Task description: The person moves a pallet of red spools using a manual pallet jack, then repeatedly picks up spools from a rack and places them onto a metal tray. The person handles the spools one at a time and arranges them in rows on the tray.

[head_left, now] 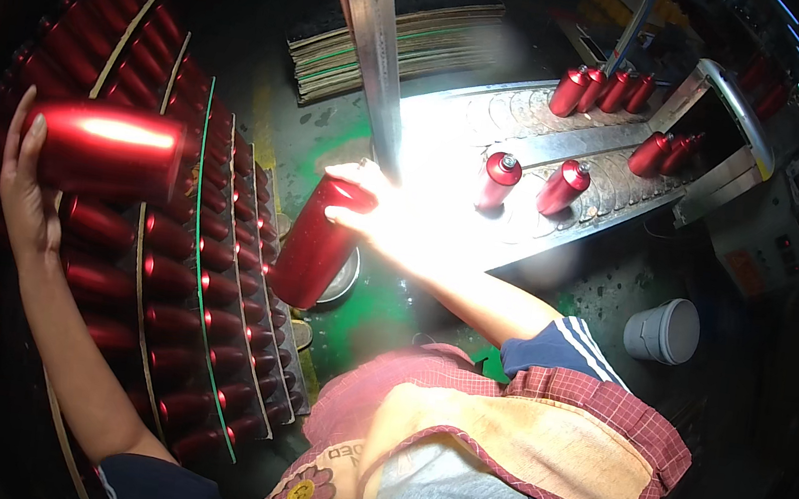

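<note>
At the left, my left hand (pixel 32 166) is wrapped round the end of a shiny red metal bottle (pixel 115 151), which lies level in front of the stacked bottles. My right hand (pixel 358 199), partly washed out by glare, grips the upper end of another red bottle (pixel 313 253) tilted in front of my body. On the conveyor to the right, two red bottles with metal necks stand upright: one bottle (pixel 496 184) nearer my right hand and a second bottle (pixel 564 187) beside it.
Layers of red bottles (pixel 173 321) parted by thin sheets fill the left side. More bottles (pixel 570 92) stand farther along the conveyor (pixel 533 151), near a metal-framed opening (pixel 729 121). A metal post (pixel 371 44) rises before stacked boards (pixel 327 68). A white bucket (pixel 663 331) sits on the floor.
</note>
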A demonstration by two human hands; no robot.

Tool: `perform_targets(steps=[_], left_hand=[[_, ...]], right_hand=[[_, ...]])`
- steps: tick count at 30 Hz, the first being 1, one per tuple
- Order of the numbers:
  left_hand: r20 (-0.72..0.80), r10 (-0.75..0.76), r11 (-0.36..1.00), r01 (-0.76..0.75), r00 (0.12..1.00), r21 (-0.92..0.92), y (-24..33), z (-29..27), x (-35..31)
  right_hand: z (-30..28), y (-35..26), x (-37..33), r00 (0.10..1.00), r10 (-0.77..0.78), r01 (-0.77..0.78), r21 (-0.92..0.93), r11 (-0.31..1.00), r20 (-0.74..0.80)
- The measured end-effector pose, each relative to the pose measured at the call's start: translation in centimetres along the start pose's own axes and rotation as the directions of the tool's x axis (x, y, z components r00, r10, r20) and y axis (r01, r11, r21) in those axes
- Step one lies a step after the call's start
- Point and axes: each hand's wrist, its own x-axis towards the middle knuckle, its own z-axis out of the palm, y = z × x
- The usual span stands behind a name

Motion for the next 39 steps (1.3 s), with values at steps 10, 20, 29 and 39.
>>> perform_targets(steps=[10, 20, 29, 39], left_hand=[[0.084, -0.587, 0.533, 0.463, 0.805, -0.708, -31.4, -4.0, -8.7], [0.617, -0.630, -0.400, 0.483, 0.472, -0.779, -52.1, -5.4, -10.8], [0.578, -0.688, -0.444, 0.376, 0.439, -0.814, -59.9, -10.8, -10.4], [0.641, -0.597, -0.498, 0.402, 0.482, -0.768, -73.1, -13.9, -11.5]], right_hand=[[6.5, 14.8, 1.1, 0.886, 0.455, -0.385, 0.684, 0.620, 0.087], [21.6, 22.5, 10.7, 0.588, 0.438, -0.658, 0.717, -0.230, 0.680], [30.1, 21.8, 12.2, 0.624, 0.437, -0.620, 0.750, -0.229, 0.648], [36.7, 26.1, 11.0, 0.603, 0.436, -0.609, 0.739, -0.288, 0.668]])
